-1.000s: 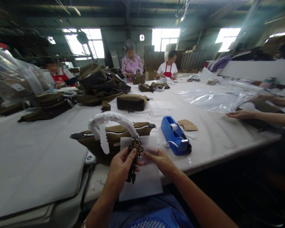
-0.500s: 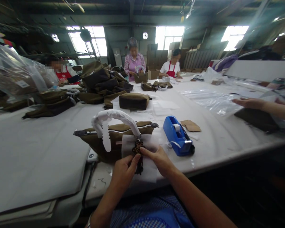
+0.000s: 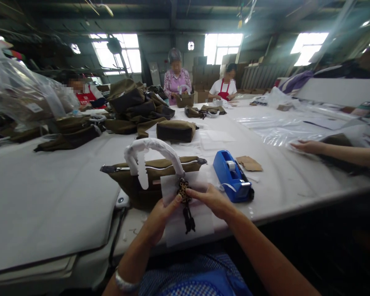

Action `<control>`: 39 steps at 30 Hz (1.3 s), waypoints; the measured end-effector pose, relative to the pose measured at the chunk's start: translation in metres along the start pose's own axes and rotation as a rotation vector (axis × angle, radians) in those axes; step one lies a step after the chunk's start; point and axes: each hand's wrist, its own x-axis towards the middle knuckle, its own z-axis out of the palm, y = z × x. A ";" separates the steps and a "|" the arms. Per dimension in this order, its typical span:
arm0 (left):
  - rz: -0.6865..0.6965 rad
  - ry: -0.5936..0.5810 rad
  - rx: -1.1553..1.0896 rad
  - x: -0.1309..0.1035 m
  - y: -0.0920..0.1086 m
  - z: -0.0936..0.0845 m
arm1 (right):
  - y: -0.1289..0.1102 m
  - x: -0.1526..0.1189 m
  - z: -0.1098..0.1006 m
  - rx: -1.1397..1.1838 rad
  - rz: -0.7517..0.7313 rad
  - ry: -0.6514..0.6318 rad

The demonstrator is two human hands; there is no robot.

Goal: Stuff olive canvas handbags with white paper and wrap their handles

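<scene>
An olive handbag (image 3: 135,193) with a zipped top stands on the table before me, its handle (image 3: 154,144) wrapped in white. From the handle's right end hangs a leopard-print, flower-shaped bag charm (image 3: 183,191) with dark tassels (image 3: 188,222). A thin white sheet of paper (image 3: 200,224) lies behind the charm. My left hand (image 3: 162,213) is closed on the charm's left edge, thumb in front and fingers hidden behind the paper. From the right, my right hand (image 3: 214,201) pinches the charm, its thumb pressing the front; its fingers are largely hidden by the paper.
A blue tape dispenser (image 3: 231,176) stands right of my right hand, near a piece of brown paper (image 3: 249,163). Another bag (image 3: 176,130) lies beyond, with piled bags (image 3: 129,102) at the left. A co-worker's arm (image 3: 342,152) reaches in over clear plastic (image 3: 277,129).
Both hands have shifted slightly on the charm, and its tassels now hang free below my fingers. The paper has moved a little to the right. At the right, the co-worker's hand has moved leftward.
</scene>
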 end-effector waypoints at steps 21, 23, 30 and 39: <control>0.178 0.277 0.424 -0.002 -0.017 0.008 | 0.054 -0.009 0.010 0.014 -0.091 0.182; 0.239 0.333 0.459 -0.005 -0.019 0.011 | 0.053 -0.007 0.017 -0.070 -0.153 0.216; 0.391 0.352 0.538 -0.011 -0.027 0.013 | 0.044 -0.009 0.024 -0.311 -0.271 0.294; 0.500 0.357 0.788 -0.009 -0.016 0.004 | 0.039 0.009 0.029 -0.452 -0.307 0.457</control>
